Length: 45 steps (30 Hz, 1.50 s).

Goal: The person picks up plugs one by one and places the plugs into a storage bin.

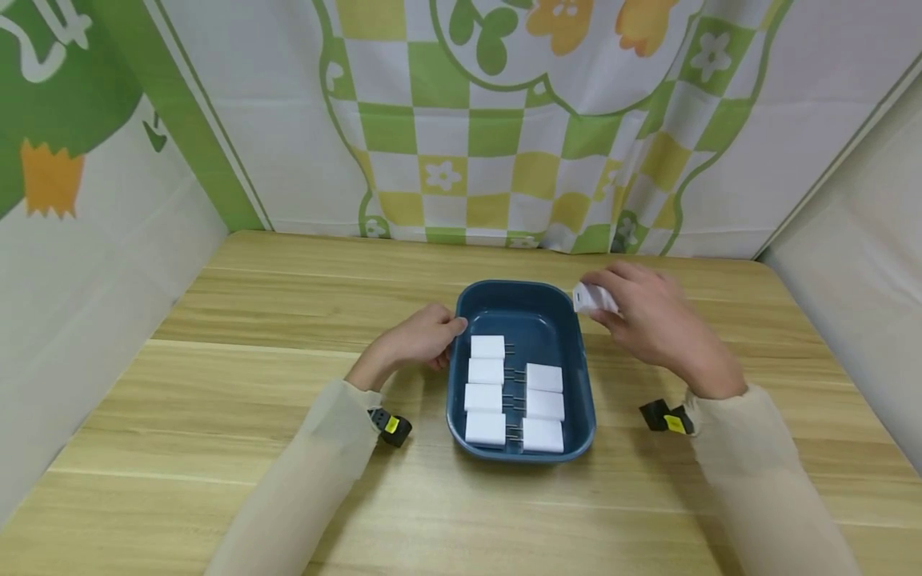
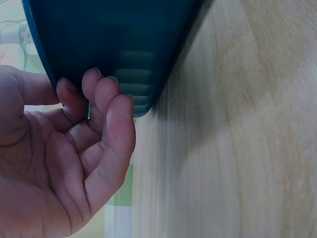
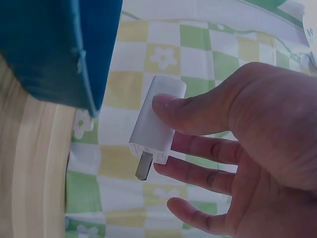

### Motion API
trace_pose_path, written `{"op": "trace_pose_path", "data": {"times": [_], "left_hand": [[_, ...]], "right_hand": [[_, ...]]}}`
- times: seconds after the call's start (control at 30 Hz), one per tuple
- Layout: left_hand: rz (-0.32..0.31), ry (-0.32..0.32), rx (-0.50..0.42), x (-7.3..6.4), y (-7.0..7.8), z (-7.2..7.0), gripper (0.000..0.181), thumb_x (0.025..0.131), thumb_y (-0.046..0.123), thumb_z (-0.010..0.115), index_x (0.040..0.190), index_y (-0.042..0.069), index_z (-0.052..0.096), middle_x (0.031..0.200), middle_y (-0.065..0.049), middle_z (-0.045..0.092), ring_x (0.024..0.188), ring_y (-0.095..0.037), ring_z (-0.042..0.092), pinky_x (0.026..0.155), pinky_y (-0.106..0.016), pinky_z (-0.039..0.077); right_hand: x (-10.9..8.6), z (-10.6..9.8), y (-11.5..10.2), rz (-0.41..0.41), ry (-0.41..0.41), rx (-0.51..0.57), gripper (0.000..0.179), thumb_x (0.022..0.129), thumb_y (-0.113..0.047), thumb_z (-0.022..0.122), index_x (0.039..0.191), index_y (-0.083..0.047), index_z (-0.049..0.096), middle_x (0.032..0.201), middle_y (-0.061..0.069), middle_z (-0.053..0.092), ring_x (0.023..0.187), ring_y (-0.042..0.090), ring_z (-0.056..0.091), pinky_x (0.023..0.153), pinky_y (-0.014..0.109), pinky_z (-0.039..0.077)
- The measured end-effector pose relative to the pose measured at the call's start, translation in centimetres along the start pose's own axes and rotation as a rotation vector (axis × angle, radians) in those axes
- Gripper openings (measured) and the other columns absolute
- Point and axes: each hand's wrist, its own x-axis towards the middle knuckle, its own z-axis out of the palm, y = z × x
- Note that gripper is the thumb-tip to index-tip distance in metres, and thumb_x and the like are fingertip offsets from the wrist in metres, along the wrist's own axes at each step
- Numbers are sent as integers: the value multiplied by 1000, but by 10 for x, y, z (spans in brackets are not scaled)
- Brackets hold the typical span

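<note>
A dark blue plastic tray (image 1: 585, 384) stands on the table. In it lie white charger plugs in two columns, several on the left (image 1: 486, 371) and three on the right (image 1: 543, 404), prongs facing inward. My left hand (image 1: 421, 334) grips the tray's left rim, thumb over the edge, fingers curled against the outer wall in the left wrist view. Just past the tray's upper right rim, my right hand (image 1: 651, 320) pinches another white charger plug (image 3: 157, 111) between thumb and fingers. Its metal prong (image 3: 144, 166) points away from the palm in the right wrist view.
The wooden table (image 1: 288, 304) ends at the back against a checkered, flowered cloth (image 1: 504, 160). Pale cloth walls (image 1: 72, 320) close off the left and right sides. A black wrist camera (image 1: 392, 430) is strapped at the left cuff, and another (image 1: 666, 418) at the right.
</note>
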Motion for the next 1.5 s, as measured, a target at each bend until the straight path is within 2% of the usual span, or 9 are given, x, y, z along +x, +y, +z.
{"op": "trace_pose_path", "data": {"times": [0.33,0.67,0.9,1.23,1.5], "left_hand": [[6,-7,6,-1,-1,0,46,110,17,39,68,6,56,63,-9,58,51,-17,55,53,-33,54],[10,-13,10,0,-1,0,45,110,17,38,74,2,60,66,-11,60,52,-17,55,54,-32,53],[2,-8,6,0,-1,-1,46,110,18,38,73,2,60,65,-10,58,53,-17,55,53,-31,53],[-4,-6,6,-1,-1,-1,45,110,18,39,73,3,59,67,-10,58,53,-18,55,53,-30,52],[-3,-11,-8,-2,-1,-2,44,110,19,38,75,3,59,68,-10,58,55,-18,56,54,-31,53]], "right_hand": [[21,-1,-20,-40,-39,-22,40,92,-14,77,129,-7,64,119,12,64,107,34,59,91,55,44],[36,5,-35,-53,-102,-23,40,93,-15,75,131,-9,63,124,12,63,116,35,57,99,58,40],[44,11,-40,-81,-124,-21,40,93,-15,75,131,-9,64,124,11,63,114,32,57,99,59,40],[55,21,-49,-58,-190,2,42,95,-17,74,135,-11,62,132,10,60,123,31,54,107,59,36],[63,29,-54,-83,-203,7,42,95,-16,73,135,-10,62,130,12,61,114,29,58,100,58,41]]}}
